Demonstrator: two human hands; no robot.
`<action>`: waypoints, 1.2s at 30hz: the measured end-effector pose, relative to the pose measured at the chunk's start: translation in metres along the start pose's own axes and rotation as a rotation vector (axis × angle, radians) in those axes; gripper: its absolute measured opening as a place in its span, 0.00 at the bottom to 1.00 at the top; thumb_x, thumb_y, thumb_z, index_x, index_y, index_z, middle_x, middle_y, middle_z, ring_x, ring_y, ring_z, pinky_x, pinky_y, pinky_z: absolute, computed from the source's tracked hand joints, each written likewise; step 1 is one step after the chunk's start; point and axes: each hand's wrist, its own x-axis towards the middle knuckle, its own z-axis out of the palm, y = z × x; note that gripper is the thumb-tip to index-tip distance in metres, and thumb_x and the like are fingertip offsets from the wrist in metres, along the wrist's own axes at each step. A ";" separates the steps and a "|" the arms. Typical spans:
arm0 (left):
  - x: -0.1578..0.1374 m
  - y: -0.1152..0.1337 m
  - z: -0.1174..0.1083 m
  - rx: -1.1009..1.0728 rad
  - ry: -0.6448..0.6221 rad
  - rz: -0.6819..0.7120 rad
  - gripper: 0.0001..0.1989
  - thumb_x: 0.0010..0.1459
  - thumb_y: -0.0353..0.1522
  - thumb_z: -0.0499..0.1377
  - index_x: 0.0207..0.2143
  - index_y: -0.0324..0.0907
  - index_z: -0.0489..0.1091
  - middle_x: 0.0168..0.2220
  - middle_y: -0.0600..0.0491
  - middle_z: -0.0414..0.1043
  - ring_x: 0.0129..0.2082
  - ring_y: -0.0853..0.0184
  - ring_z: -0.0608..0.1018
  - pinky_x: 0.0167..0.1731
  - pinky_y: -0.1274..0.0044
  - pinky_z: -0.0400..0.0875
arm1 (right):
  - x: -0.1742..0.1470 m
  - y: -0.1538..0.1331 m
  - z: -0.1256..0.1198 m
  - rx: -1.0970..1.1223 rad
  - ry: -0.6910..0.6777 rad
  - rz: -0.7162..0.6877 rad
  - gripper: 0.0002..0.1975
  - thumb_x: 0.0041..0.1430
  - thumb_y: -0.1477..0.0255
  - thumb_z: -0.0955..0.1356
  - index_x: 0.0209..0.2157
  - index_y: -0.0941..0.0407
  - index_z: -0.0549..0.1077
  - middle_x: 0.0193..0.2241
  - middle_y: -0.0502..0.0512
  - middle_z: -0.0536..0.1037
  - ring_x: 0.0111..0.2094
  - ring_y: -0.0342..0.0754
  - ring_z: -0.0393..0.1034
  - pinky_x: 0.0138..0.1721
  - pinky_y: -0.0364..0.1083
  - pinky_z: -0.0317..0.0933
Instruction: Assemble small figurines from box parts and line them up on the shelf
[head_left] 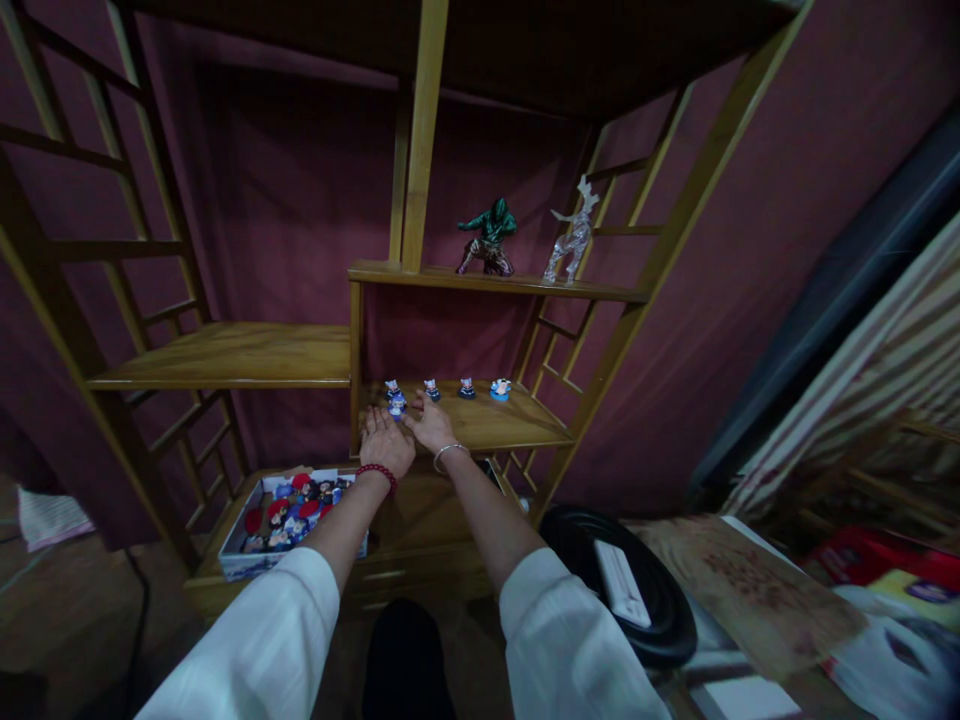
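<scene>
Maroon wall (292, 180), wooden shelf (510, 428) mid-frame, head view. Blue figurine (397, 404) on it, just left of centre, at the fingertips of left hand (385, 442) and right hand (432, 424). Fingers bent; can't tell if pinching. Risk: tight spacing, a stray right fingertip could topple the neighbouring figurine (431, 391).

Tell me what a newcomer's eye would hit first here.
Probably the left hand and right hand at centre, beside a small blue-and-white figurine on the lower shelf. Next, likely the crouching green-topped figure and, to its right, the clear, glassy figure on the shelf above. Then the box at lower left, crowded with red and blue figurines.
</scene>
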 end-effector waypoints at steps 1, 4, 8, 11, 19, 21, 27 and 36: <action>-0.001 -0.001 0.001 -0.001 0.017 0.008 0.31 0.51 0.32 0.47 0.54 0.19 0.50 0.57 0.31 0.51 0.59 0.52 0.49 0.53 0.64 0.51 | -0.003 0.000 -0.001 -0.007 0.018 0.013 0.28 0.49 0.68 0.67 0.52 0.55 0.58 0.44 0.53 0.72 0.42 0.46 0.68 0.44 0.44 0.60; -0.002 -0.004 0.005 -0.007 0.073 0.042 0.31 0.51 0.32 0.47 0.54 0.17 0.50 0.56 0.29 0.52 0.59 0.51 0.50 0.54 0.65 0.50 | -0.011 -0.001 -0.001 -0.028 0.088 0.050 0.25 0.51 0.71 0.65 0.52 0.57 0.58 0.42 0.55 0.73 0.39 0.46 0.69 0.42 0.43 0.60; -0.004 -0.010 0.010 -0.037 0.152 0.109 0.31 0.50 0.32 0.48 0.53 0.16 0.51 0.54 0.27 0.54 0.58 0.50 0.51 0.54 0.64 0.50 | -0.022 -0.003 0.001 -0.050 0.193 0.076 0.20 0.52 0.77 0.62 0.48 0.57 0.61 0.39 0.53 0.74 0.38 0.45 0.69 0.42 0.42 0.59; -0.008 -0.012 0.012 -0.065 0.217 0.131 0.30 0.49 0.31 0.49 0.52 0.17 0.52 0.53 0.28 0.56 0.57 0.50 0.54 0.52 0.62 0.52 | -0.031 -0.005 0.002 -0.065 0.241 0.042 0.18 0.51 0.79 0.61 0.46 0.57 0.62 0.37 0.52 0.75 0.38 0.45 0.69 0.41 0.42 0.58; -0.037 -0.019 0.016 -0.116 0.293 0.197 0.24 0.54 0.32 0.45 0.50 0.24 0.58 0.50 0.33 0.62 0.56 0.53 0.58 0.50 0.62 0.55 | -0.058 -0.011 0.008 -0.101 0.316 -0.111 0.15 0.50 0.81 0.60 0.41 0.57 0.65 0.33 0.52 0.74 0.37 0.47 0.64 0.42 0.44 0.57; -0.048 -0.025 0.017 -0.126 0.315 0.280 0.23 0.55 0.32 0.44 0.50 0.27 0.58 0.51 0.34 0.61 0.56 0.54 0.57 0.51 0.61 0.53 | -0.066 -0.014 0.010 -0.097 0.326 -0.148 0.15 0.51 0.81 0.59 0.40 0.57 0.66 0.34 0.53 0.74 0.37 0.47 0.64 0.42 0.44 0.57; -0.073 -0.037 0.020 -0.118 0.306 0.385 0.24 0.53 0.28 0.45 0.53 0.28 0.55 0.54 0.36 0.57 0.58 0.56 0.54 0.55 0.60 0.47 | -0.096 -0.025 0.018 -0.092 0.329 -0.247 0.14 0.52 0.81 0.58 0.38 0.58 0.68 0.35 0.55 0.73 0.40 0.47 0.61 0.47 0.46 0.54; -0.107 -0.047 0.013 -0.104 0.163 0.316 0.24 0.55 0.26 0.43 0.55 0.33 0.52 0.60 0.42 0.48 0.61 0.61 0.45 0.53 0.65 0.55 | -0.143 -0.039 0.030 -0.020 0.310 -0.210 0.18 0.53 0.81 0.56 0.42 0.57 0.69 0.50 0.56 0.64 0.54 0.47 0.48 0.55 0.50 0.47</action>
